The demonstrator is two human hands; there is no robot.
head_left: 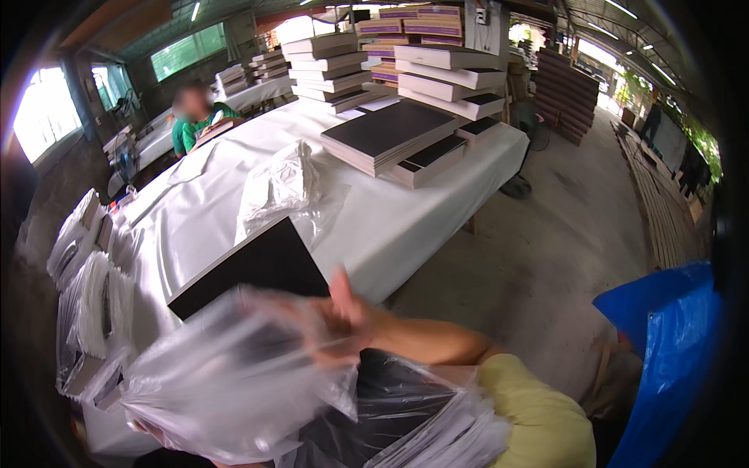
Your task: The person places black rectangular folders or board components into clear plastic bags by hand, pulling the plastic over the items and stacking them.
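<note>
A clear plastic bag (226, 374) is spread in front of me, bunched at its lower left, where my left hand (140, 427) grips it, mostly hidden behind the film. Blurred by motion, my right hand (331, 324) is at the bag's upper right with its thumb raised and its fingers stretched left, partly behind the film. Just beyond the bag, a black flat panel with a pale edge (257, 269) lies on the white-covered table (398, 242). Close to my body is a stack of plastic-wrapped dark pieces (390, 405), partly covered by the bag and my arm.
A heap of clear bags (277, 183) lies beyond the panel. Stacked black-topped panels (390, 132) and pale boxes (449, 74) stand toward the back. Plastic-wrapped bundles (90, 312) line the left. A person in green (195, 125) sits across the table. A blue sheet (663, 351) hangs at right.
</note>
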